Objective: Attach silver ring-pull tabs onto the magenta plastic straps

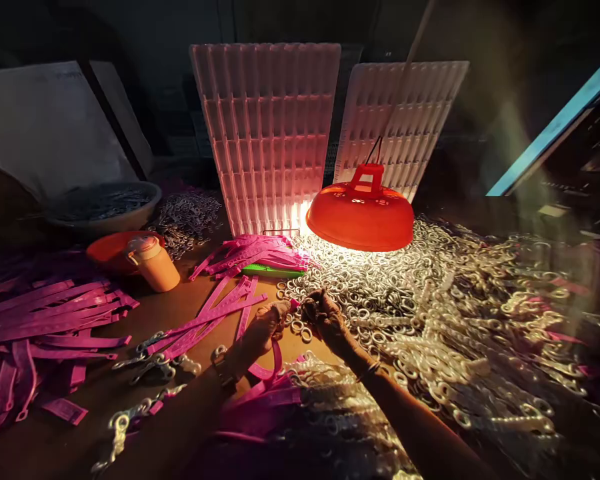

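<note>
My left hand (266, 325) is closed on a pink strap (274, 363), which loops down below the fingers. Just to its right, my right hand (327, 319) is pinched around a small dark metal piece (310, 308), close to the pink strap end between the hands. A large heap of shiny metal rings (390, 287) lies beyond and right of my right hand. More pink straps (210, 320) are spread left of my left hand, with a few metal clasps (163, 365) near them. Rows of metal clasps with clear parts (340, 400) lie below my hands.
A red lamp (363, 213) hangs low over the rings. Two ribbed panels (270, 133) stand behind. At left are an orange bottle (159, 267), a red bowl (107, 252), a basin (143, 207) of metal parts and a pink strap pile (45, 313). A green tray (275, 271) lies ahead.
</note>
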Tool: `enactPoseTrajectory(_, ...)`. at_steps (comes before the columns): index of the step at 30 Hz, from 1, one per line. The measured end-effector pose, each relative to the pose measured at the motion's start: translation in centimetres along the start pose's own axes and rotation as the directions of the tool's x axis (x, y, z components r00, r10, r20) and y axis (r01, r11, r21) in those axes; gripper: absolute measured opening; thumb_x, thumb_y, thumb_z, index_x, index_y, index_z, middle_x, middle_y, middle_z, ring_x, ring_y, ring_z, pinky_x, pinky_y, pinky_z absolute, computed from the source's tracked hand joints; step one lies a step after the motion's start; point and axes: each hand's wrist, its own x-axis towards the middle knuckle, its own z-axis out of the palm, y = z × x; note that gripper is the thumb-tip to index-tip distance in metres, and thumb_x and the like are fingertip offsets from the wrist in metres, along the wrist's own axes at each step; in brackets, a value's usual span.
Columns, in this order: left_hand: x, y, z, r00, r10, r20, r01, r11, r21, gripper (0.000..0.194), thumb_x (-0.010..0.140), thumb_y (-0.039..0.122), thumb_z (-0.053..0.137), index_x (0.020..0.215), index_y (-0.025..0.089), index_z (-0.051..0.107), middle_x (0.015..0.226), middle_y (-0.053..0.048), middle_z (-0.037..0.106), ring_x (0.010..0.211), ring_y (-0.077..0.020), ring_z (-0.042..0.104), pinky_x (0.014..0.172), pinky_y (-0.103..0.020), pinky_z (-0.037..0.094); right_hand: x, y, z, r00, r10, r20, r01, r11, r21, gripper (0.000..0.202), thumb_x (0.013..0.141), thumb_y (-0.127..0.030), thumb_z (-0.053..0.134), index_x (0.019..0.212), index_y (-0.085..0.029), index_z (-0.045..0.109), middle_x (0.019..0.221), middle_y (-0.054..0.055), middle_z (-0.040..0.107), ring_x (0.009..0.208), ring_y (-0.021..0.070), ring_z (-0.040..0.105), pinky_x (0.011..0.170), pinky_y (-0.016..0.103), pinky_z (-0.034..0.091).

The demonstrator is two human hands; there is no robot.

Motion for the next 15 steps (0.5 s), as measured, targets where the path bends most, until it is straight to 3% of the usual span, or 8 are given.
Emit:
enactPoseTrajectory(5,-0.8,0.0,1.2,1.0,-0.015,0.019,0.015,1.0,-0.002,0.053,0.061,0.052,0.072,0.058,0.02,0.03,0.045,0.01,0.024,0.038,-0.0022,0.017,0.042,-0.023,0.01,-0.5,0.4,0.8,0.998,-0.069,0.002,0.068,0.989,-0.129,0.036,0.088,-0.055,0.045,0.077,-0.021,0.037,0.055,-0.007,0.044,0.035,0.0041,0.031,0.029,0.016,0.024)
enactPoseTrajectory(11,-1.7,-0.4,0.9,0.998,0.036,0.057,-0.039,0.998,0.043,0.049,0.065,0.052,0.069,0.058,0.019,0.035,0.043,0.01,0.027,0.037,-0.0022,0.021,0.039,-0.021,0.013,-1.2,1.3,1.1,0.98,-0.199,0.008,0.195,0.949,-0.247,0.027,0.09,-0.044,0.043,0.079,-0.019,0.041,0.065,-0.004,0.043,0.051,0.0069,0.038,0.042,0.017,0.035)
enactPoseTrajectory(15,-2.5,-0.9,0.5,0.996,0.064,0.054,-0.071,0.99,0.126,0.045,0.065,0.049,0.068,0.058,0.019,0.037,0.042,0.01,0.029,0.035,-0.0021,0.02,0.037,-0.021,0.012,-1.5,0.8,0.9,0.985,-0.154,0.073,0.169,0.936,-0.307,0.022,0.087,-0.038,0.044,0.077,-0.02,0.039,0.064,-0.004,0.042,0.051,0.0071,0.036,0.043,0.018,0.033)
